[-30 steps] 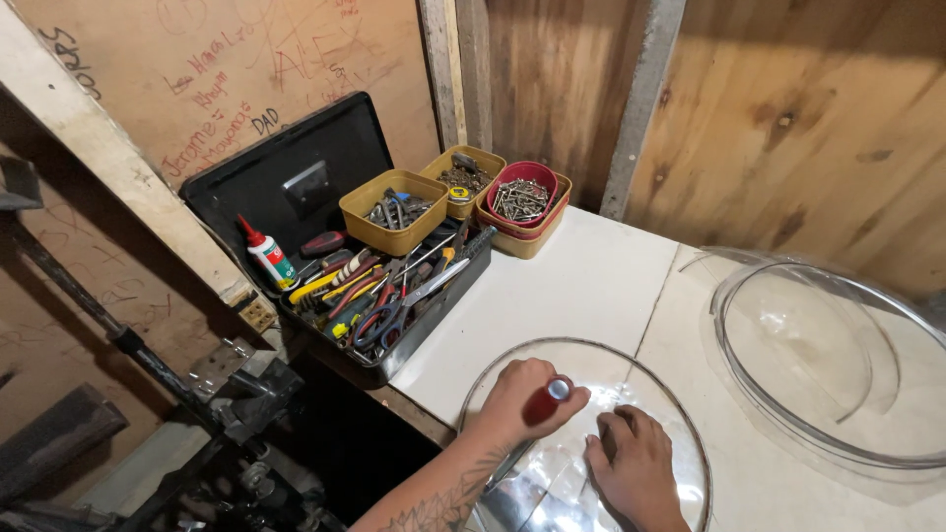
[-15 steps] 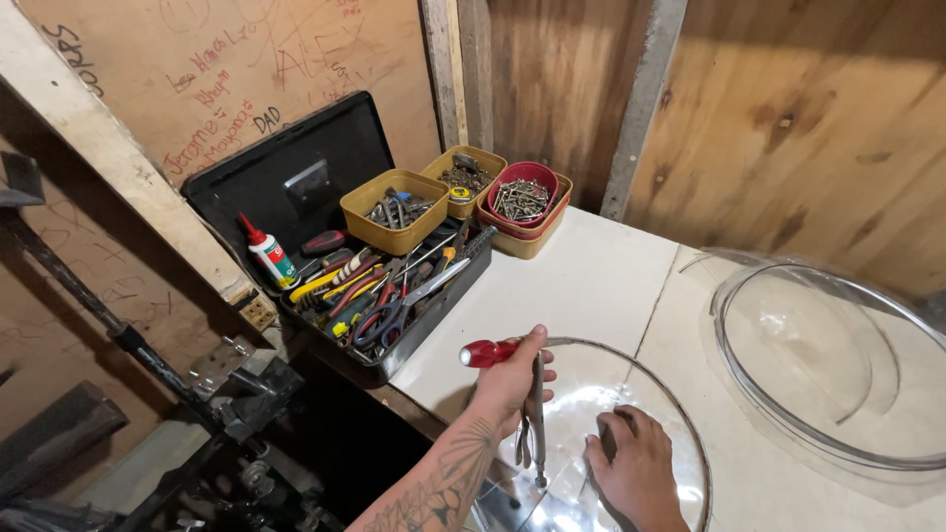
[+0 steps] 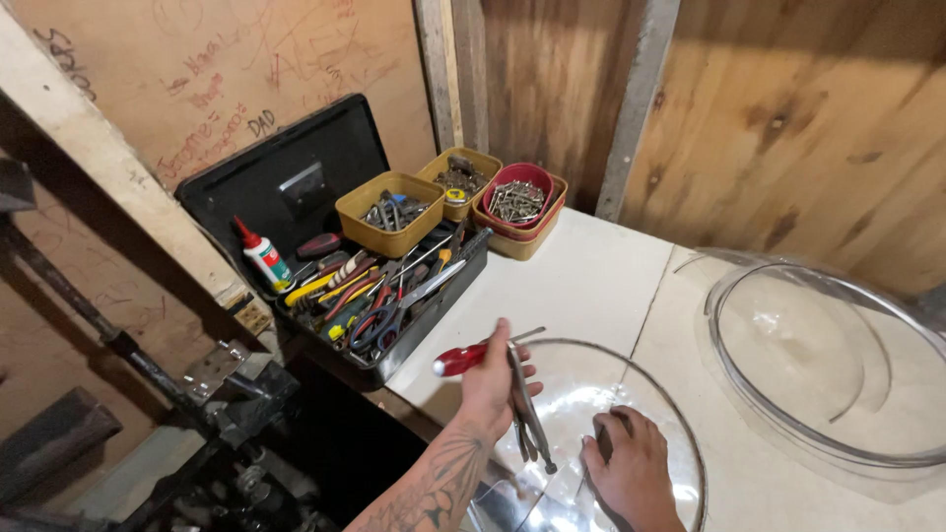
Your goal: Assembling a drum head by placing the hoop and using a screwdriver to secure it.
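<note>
Centrally, the left hand [image 3: 490, 379] is closing its fingers around two tools at once: a red-handled screwdriver [image 3: 471, 358], pointing out to the left, and a pair of grey pliers [image 3: 525, 409], hanging handles-down from the same grip above the near clear dome [image 3: 680, 433]. To its right, the right hand [image 3: 631, 468] is resting on that dome with fingers curled; whether they are pinching anything small cannot be told. Both hands are working over the white benchtop [image 3: 581, 281], near its front edge. At upper left, an open black toolbox [image 3: 379, 296] is holding mixed hand tools and a small glue bottle [image 3: 258, 251], with yellow trays [image 3: 389, 212] and a red bowl [image 3: 519, 197] of screws and bits lying just behind it. At right, a second dome [image 3: 818, 365] is lying apart from the first. As a judgement, carrying two tools in one hand is loosening the hold on each: the dangling pliers could be slipping free and striking or scratching the clear plastic below. Pressure from the right hand near the rim could also be tipping or sliding the dome toward the bench edge.
</note>
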